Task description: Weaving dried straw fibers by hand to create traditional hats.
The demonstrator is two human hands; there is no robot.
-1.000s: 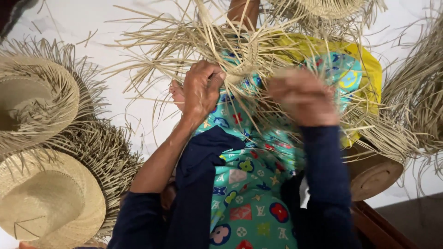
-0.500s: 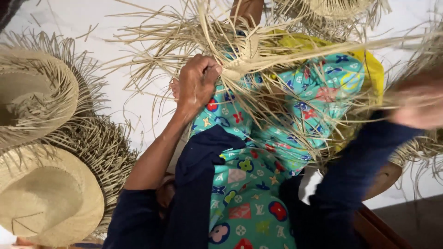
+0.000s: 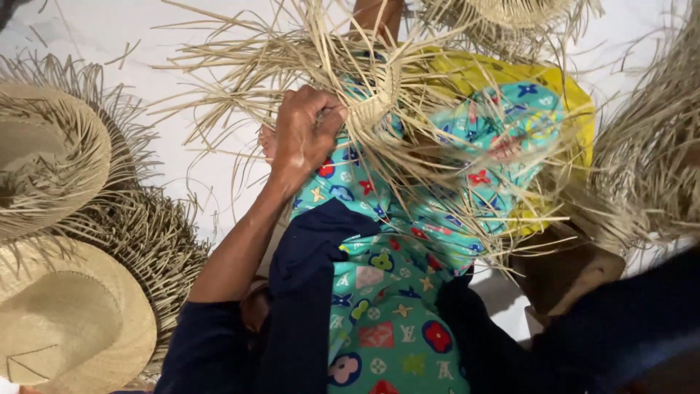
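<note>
My left hand (image 3: 302,135) is closed on the edge of a small woven straw piece (image 3: 379,95), from which long loose straw strands (image 3: 240,66) fan out in all directions. The piece rests over my knee, which is covered by a teal patterned cloth (image 3: 394,292) with a yellow border (image 3: 561,87). My right arm in a dark blue sleeve (image 3: 620,328) reaches off toward the right edge. Its hand is out of the picture.
Straw hats with fringed, unfinished brims lie at the left (image 3: 51,153), (image 3: 65,328), another at the top right (image 3: 510,11). A thick bundle of straw (image 3: 649,168) hangs at the right. A brown wooden block (image 3: 569,270) sits by my right knee. The floor (image 3: 109,36) is white.
My right hand left the woven piece, swept out to the right with strands, and has gone out of view. My left hand kept its grip on the weave.
</note>
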